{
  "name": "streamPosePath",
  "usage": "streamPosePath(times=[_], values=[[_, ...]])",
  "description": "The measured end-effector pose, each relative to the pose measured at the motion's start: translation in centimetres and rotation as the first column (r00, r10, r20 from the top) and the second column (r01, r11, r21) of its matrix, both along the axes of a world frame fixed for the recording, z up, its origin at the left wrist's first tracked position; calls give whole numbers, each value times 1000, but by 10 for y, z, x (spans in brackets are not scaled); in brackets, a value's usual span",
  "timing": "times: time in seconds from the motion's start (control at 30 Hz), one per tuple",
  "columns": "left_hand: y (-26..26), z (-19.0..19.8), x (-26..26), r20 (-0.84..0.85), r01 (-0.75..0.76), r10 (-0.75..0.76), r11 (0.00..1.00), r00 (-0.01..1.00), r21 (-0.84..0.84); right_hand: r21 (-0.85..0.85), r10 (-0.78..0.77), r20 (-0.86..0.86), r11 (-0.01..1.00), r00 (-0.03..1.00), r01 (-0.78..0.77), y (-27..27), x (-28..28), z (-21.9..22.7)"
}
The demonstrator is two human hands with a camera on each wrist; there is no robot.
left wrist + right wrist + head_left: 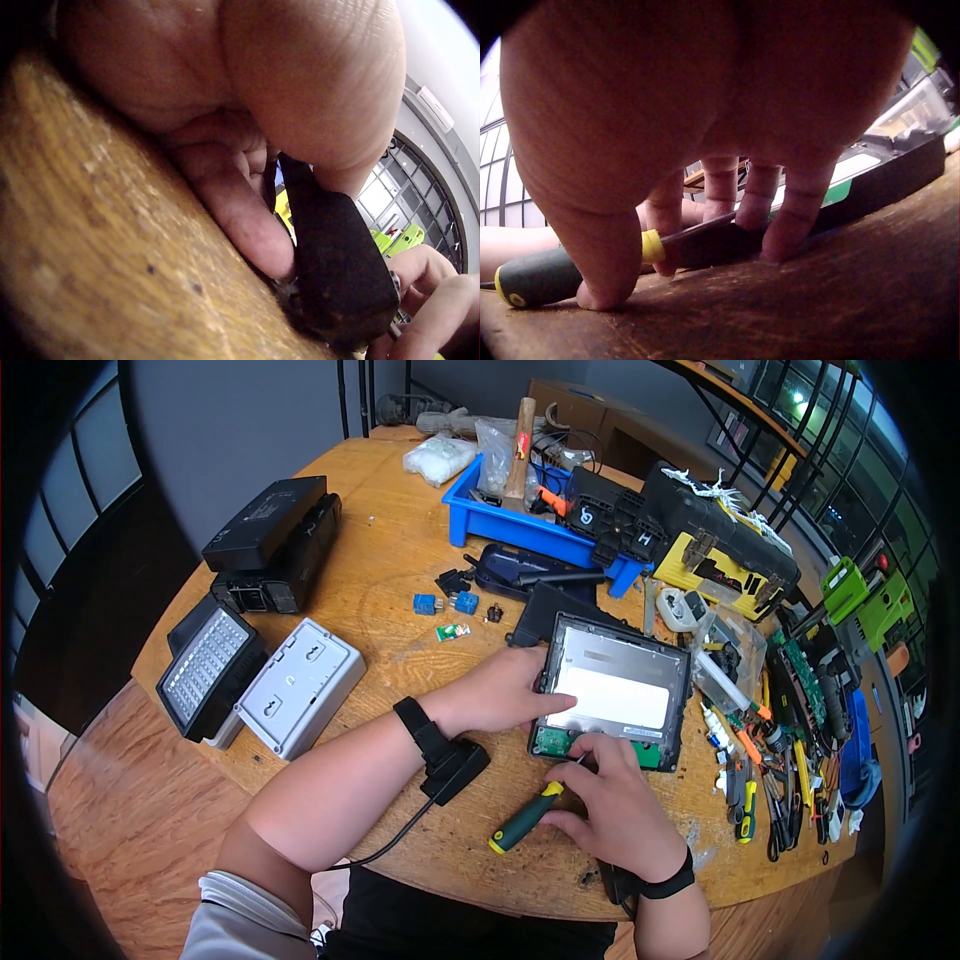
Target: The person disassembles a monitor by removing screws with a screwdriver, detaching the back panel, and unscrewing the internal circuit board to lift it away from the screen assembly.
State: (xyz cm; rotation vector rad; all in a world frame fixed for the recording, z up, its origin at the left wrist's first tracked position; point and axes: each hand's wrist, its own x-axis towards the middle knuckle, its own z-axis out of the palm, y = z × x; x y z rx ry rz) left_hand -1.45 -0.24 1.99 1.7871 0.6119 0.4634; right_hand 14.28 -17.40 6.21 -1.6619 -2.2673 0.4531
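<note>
A black-framed display panel (615, 690) lies flat on the round wooden table (390, 560), with a green circuit strip along its near edge. My left hand (545, 685) grips the panel's left edge, thumb on the screen; in the left wrist view a finger of that hand (247, 217) lies under the black frame (337, 262). My right hand (600, 780) holds a green and yellow screwdriver (525, 818), its tip at the panel's near edge. The right wrist view shows the right hand (727, 202) curled over the screwdriver (547, 276) in front of the panel (889, 184).
A white housing (300, 685) and an LED lamp panel (205, 665) lie to the left, a black box (270, 530) behind them. A blue bin (530, 525) and yellow-black case (720, 555) stand at the back. Several hand tools (770, 760) crowd the right edge. Small blue parts (450, 603) lie mid-table.
</note>
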Motion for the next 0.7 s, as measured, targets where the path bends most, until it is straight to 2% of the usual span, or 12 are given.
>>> streamPosePath(times=[0.7], values=[[1,1,0,-24,6,-6,1000,1000,8,4,-5,-7,1000,1000,5,0,0,-1]])
